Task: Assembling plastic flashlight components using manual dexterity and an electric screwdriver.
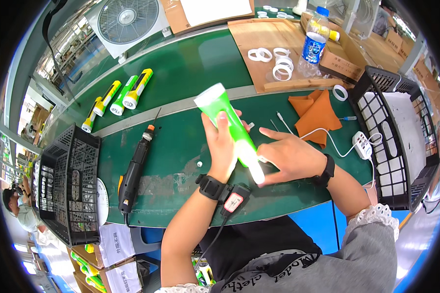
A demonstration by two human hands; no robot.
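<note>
A green flashlight (228,118) with a white head is held at a slant over the green bench, its head pointing up and left. My left hand (221,151) is closed around its body, thumb along the near side. The flashlight's lower end glows bright white, and glare washes out its detail. At that end my right hand (294,158) has its fingers and thumb on either side of the tail, with the index finger stretched out. What the right fingertips press on is partly hidden. Just right of the flashlight lies a white charging cable (289,129).
A black electric screwdriver (134,173) lies left of my hands. Several flashlights (127,93) lie beyond it. Black crates (68,185) stand at both sides. An orange cloth (315,117), a power strip (363,145), a bottle (313,46) and white rings (282,67) are to the right.
</note>
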